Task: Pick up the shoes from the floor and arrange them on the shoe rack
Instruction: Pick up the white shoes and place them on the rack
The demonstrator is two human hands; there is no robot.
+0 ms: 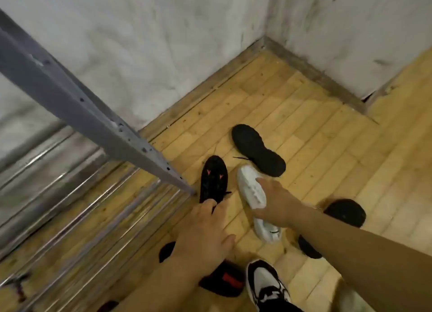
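The rack [70, 162] stands at our left, close to the shoes on the floor [327, 148]. Our left hand [205, 230] hooks its fingers into the heel of the black shoe [214, 178] beside the rack's post. Our right hand [273, 202] wraps round the white shoe [250, 187], sole up, probably so that we carry two at once.

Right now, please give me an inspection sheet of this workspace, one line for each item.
Surface: wooden floor, worn planks.
Job's things: black pink-marked shoe, white shoe, sole-up black shoe, black-red shoe; shoe rack at left.
Clutter: nothing seen.
Grips: left hand grips the black pink-marked shoe's heel; right hand holds the white shoe.
Cables: nothing seen.
Surroundings: scuffed white walls.
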